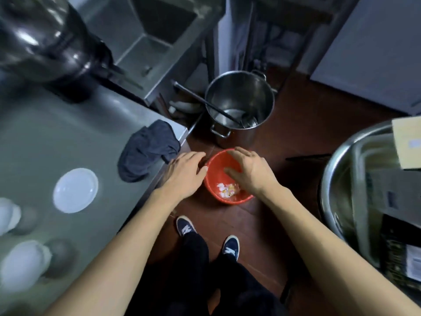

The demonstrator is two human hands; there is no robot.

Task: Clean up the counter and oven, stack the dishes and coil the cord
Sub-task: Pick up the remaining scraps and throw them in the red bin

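Two blurred bowls (pixel 20 265) cropped left, right hand (pixel 250 172) hiding bucket (pixel 218 165) scraps

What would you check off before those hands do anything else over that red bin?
1. Both hands free: left hand and right hand open, holding nothing: ok.
2. Red bin upright on the floor: ok.
3. Scraps lie inside the bin: ok.
4. Dark cloth within reach at the counter corner: ok.
5. White plate stacked: not ok.
6. Plate clean: cannot tell, blurred.
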